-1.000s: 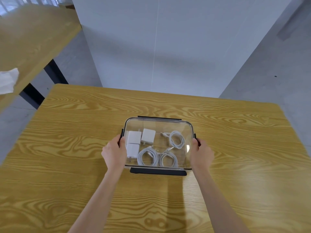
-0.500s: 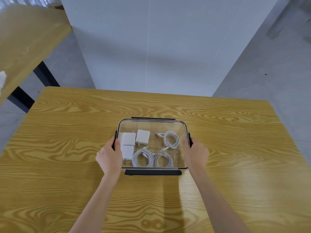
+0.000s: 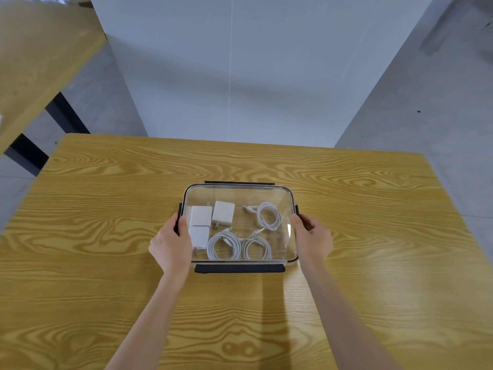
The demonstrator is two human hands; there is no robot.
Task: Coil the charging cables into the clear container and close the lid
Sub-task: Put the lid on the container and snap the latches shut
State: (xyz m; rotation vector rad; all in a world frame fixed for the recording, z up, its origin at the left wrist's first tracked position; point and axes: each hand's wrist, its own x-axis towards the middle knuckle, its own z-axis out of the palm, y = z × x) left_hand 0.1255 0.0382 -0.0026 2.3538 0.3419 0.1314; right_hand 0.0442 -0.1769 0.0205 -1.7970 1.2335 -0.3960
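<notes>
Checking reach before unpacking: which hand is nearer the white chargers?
Left. The left hand grips the container's side beside the chargers; the right hand grips the opposite side, cables between.

White cables (image 3: 269,216), yellow wood-grain table (image 3: 106,209)

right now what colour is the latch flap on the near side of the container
Black, clearest in the head view: the near latch flap along the clear container.

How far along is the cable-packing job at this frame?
Done: three coiled cables lie inside the clear container beside three white chargers, and the lid sits on top. In hand: the left hand and right hand grip its side clasps. Left: the near black clasp appears to stick out unlatched.
</notes>
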